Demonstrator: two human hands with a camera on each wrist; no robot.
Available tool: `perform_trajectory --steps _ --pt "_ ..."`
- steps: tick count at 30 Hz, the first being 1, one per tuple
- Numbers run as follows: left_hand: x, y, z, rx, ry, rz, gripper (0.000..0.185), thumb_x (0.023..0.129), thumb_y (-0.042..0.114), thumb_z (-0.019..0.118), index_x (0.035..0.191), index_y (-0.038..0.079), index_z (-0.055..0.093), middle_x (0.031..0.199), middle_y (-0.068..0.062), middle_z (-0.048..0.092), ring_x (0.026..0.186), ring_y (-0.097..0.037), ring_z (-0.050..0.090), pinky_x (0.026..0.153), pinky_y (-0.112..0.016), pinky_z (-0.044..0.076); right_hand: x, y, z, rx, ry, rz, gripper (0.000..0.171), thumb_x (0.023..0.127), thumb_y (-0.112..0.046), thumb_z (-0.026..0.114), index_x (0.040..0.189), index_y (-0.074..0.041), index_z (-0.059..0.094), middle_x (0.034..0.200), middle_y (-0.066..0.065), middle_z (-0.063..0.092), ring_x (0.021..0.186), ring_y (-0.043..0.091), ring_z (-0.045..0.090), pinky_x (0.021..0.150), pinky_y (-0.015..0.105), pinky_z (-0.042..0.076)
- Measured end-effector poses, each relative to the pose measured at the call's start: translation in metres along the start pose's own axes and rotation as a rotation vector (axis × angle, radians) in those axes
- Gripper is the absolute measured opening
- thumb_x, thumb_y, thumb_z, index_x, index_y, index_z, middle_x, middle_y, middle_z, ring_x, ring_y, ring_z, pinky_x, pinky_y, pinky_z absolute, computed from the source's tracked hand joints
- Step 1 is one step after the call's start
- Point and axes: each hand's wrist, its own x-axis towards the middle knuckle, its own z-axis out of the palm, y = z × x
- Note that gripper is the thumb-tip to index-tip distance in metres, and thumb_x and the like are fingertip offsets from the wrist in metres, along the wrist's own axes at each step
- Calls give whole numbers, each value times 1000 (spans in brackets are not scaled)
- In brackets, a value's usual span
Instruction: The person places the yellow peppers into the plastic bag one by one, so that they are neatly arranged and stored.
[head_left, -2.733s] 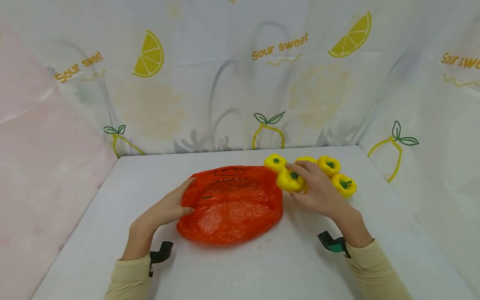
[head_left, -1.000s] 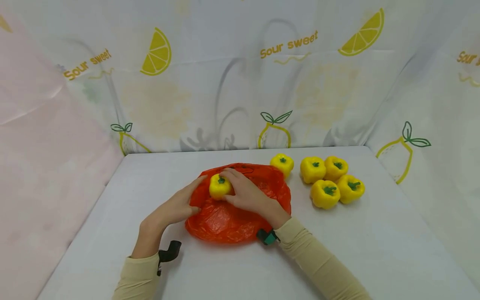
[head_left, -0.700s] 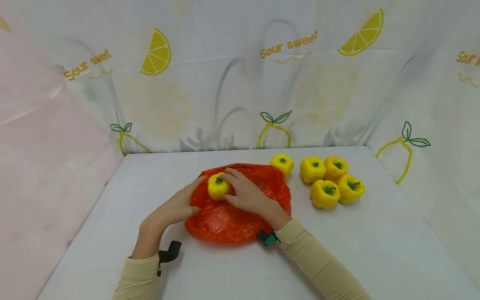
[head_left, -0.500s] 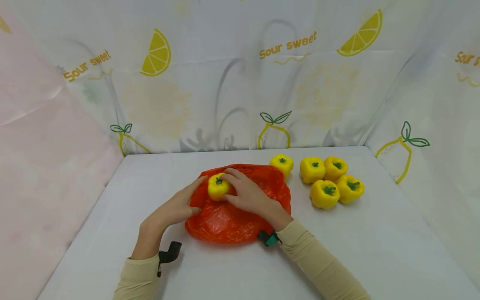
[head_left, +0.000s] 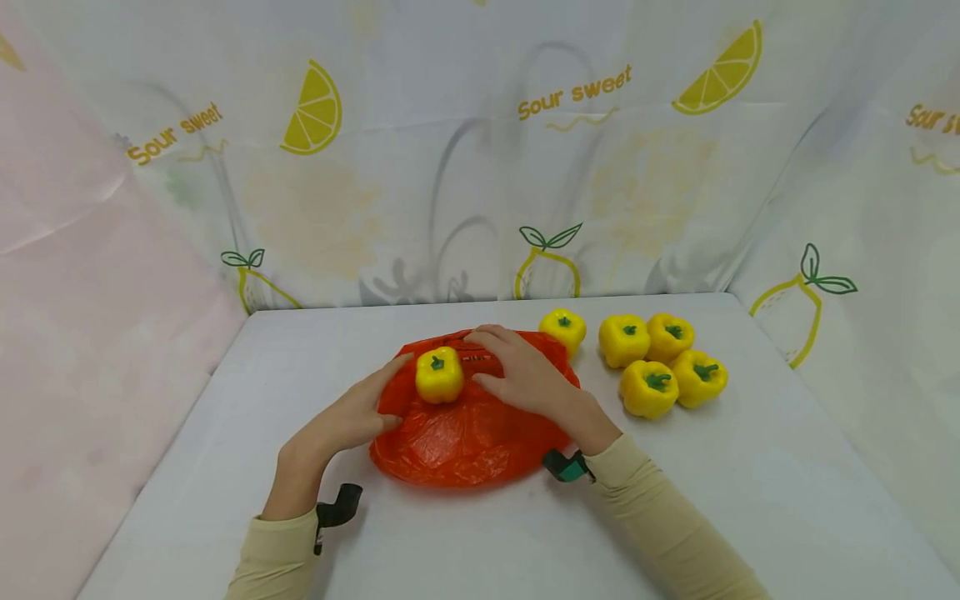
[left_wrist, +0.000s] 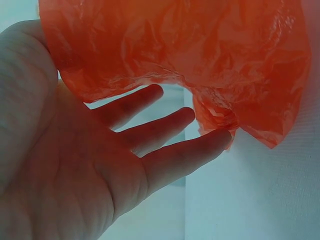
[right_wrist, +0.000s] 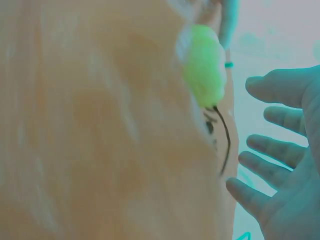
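A yellow bell pepper (head_left: 439, 375) with a green stem sits on top of the orange-red plastic bag (head_left: 465, 442) in the head view. To its right, my right hand (head_left: 528, 375) is spread above the bag, apart from the pepper and holding nothing. The right wrist view shows those fingers (right_wrist: 270, 145) loosely extended, with the pepper beyond them. My left hand (head_left: 352, 412) rests against the bag's left side, thumb and fingers spread. In the left wrist view, its fingers (left_wrist: 185, 155) lie nearly straight against the crumpled plastic, and the thumb's tip is hidden.
Several more yellow bell peppers (head_left: 649, 389) stand in a cluster at the right of the white table (head_left: 465, 550). Another yellow pepper (head_left: 562, 329) stands behind the bag's right corner. A printed curtain (head_left: 420, 167) hangs along the table's back edge.
My right hand carried a yellow pepper from the right onto the bag, then let go and drew back to the right. My left hand has stayed at the bag's left side.
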Motion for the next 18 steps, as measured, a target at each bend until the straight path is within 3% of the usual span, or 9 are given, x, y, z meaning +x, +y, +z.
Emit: perform_trajectory --steps 10,18 --pt "-1 0 0 13 1 2 89 87 4 62 160 29 18 166 -8 23 152 -38 22 116 -65 29 -13 31 -25 -42 116 28 48 93 -14 63 140 -12 53 146 9 49 135 30 48 110 49 46" --pt "-2 4 0 16 -1 -7 88 87 4 62 159 29 18 165 -9 24 151 -39 23 116 -65 30 -20 58 -44 -112 196 124 42 95 -9 55 137 -6 55 145 16 48 136 35 43 114 53 41"
